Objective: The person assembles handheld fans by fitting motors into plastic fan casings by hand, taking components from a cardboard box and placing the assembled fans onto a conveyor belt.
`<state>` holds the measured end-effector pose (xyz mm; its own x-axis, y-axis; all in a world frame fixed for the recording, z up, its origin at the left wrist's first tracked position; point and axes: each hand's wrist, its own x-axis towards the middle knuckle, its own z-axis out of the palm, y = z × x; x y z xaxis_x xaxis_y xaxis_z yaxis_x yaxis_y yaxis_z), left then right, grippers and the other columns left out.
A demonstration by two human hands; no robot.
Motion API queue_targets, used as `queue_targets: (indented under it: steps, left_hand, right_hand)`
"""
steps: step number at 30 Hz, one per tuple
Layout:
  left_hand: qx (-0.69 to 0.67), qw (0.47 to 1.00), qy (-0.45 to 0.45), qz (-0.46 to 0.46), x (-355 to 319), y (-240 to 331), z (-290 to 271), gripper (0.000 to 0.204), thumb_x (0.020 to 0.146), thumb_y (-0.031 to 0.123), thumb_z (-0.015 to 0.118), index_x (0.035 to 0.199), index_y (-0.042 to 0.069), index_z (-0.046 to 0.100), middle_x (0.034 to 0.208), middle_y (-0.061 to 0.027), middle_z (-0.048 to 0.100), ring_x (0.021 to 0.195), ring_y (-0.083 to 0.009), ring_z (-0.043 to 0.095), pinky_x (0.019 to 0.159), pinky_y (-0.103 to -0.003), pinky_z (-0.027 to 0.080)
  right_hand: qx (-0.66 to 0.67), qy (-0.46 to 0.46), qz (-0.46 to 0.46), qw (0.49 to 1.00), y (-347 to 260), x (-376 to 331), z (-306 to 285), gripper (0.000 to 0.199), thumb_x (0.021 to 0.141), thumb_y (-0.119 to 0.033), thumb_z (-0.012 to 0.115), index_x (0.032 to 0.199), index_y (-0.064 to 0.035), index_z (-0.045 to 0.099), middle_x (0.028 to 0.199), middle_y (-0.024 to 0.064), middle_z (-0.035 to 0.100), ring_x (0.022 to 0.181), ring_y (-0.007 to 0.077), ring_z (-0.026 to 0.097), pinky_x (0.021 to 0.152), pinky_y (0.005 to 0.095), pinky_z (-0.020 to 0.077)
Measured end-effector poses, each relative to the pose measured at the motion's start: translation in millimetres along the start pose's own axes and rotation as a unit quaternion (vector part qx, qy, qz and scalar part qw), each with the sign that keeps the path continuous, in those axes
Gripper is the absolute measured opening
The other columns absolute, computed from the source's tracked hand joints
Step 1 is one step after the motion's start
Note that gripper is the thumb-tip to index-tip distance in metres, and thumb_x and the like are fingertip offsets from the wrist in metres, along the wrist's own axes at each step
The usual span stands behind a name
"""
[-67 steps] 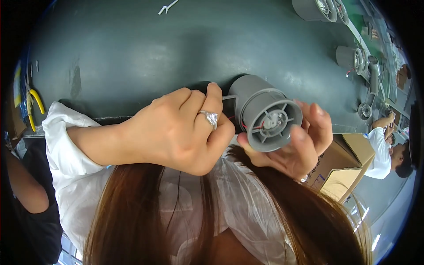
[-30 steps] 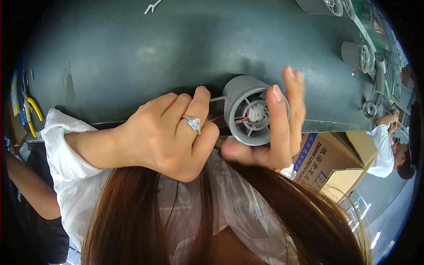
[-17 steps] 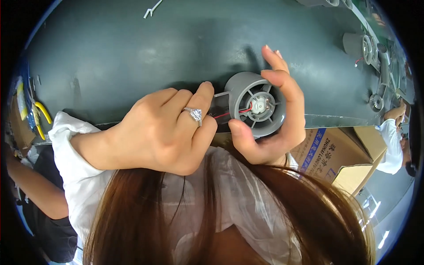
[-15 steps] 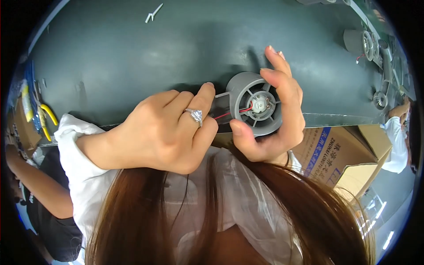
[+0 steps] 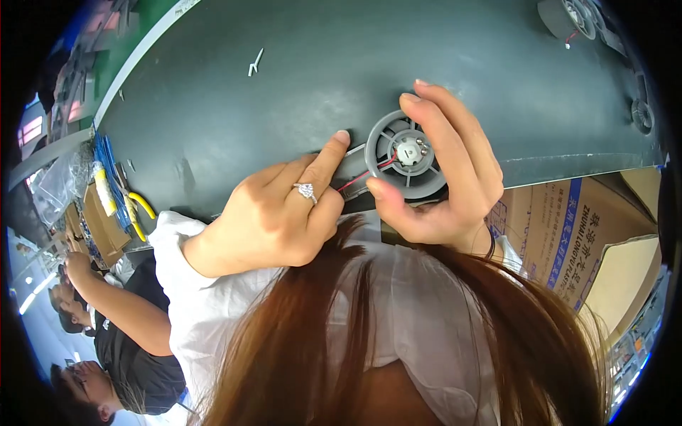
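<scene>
Grey plastic forms the round, spoked fan housing (image 5: 398, 167) at the near edge of the dark green tabletop (image 5: 270, 106), its open face turned up toward the wearer, probably for a clear view inside. The right hand (image 5: 455, 170) bends in a wide C about it, thumb and fingers gripping the rim, seemingly to steady it. A thin red wire (image 5: 364, 175) runs toward the left hand (image 5: 284, 213), whose fingers curl, index straighter; their grip underneath is hidden, so I cannot tell what they hold.
</scene>
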<state>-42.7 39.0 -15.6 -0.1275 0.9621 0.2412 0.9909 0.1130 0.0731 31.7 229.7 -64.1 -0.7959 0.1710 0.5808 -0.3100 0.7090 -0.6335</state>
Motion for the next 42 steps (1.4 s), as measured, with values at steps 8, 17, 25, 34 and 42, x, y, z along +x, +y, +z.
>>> queue_targets:
  steps: [8,17,25,34,42]
  left_hand:
    - [-0.017,1.000,0.009,-0.023,-4,0,-4,0.022,0.055,0.003,0.061,0.061,0.000,0.040,0.112,-0.0300,0.060,0.059,-0.0256,0.062,0.050,-0.032,0.053]
    - [-0.143,0.979,0.011,-0.146,-15,3,-10,0.014,0.062,0.003,0.063,0.072,0.002,0.053,0.086,-0.0142,0.061,0.052,-0.0222,0.054,0.046,-0.031,0.046]
    - [-0.207,0.955,0.031,-0.211,-17,14,-8,0.005,0.067,-0.002,0.056,0.070,0.002,0.054,0.074,-0.0102,0.058,0.047,-0.0229,0.048,0.043,-0.033,0.039]
    - [-0.312,0.904,0.069,-0.285,-19,25,0,0.005,0.080,0.003,0.056,0.075,0.003,0.056,0.057,-0.0087,0.048,0.045,-0.0232,0.044,0.041,-0.035,0.035]
    - [-0.362,0.874,0.077,-0.315,-12,31,-8,0.011,0.081,0.007,0.053,0.072,0.000,0.054,0.058,-0.0085,0.049,0.047,-0.0202,0.045,0.045,-0.032,0.035]
  right_hand:
    - [0.055,0.071,-0.023,0.996,0,0,10,0.056,0.052,-0.015,0.078,0.104,-0.0003,0.065,0.096,0.0145,0.065,0.070,0.0255,0.062,0.063,0.0320,0.0510]
    - [0.082,0.033,-0.019,0.996,1,-2,6,0.063,0.051,-0.016,0.083,0.110,-0.0022,0.064,0.098,0.0136,0.065,0.073,0.0254,0.062,0.065,0.0315,0.0503]
    - [0.136,0.006,-0.010,0.991,0,-1,-5,0.066,0.053,-0.015,0.085,0.114,-0.0007,0.062,0.102,0.0155,0.065,0.084,0.0271,0.064,0.069,0.0314,0.0502]
    - [0.171,-0.049,0.014,0.984,1,-2,-7,0.063,0.060,-0.016,0.081,0.117,0.0026,0.059,0.107,0.0195,0.063,0.091,0.0321,0.063,0.079,0.0356,0.0502]
    - [0.275,-0.060,0.084,0.956,6,-8,-11,0.061,0.067,-0.017,0.075,0.120,0.0072,0.056,0.112,0.0220,0.062,0.099,0.0303,0.062,0.087,0.0351,0.0481]
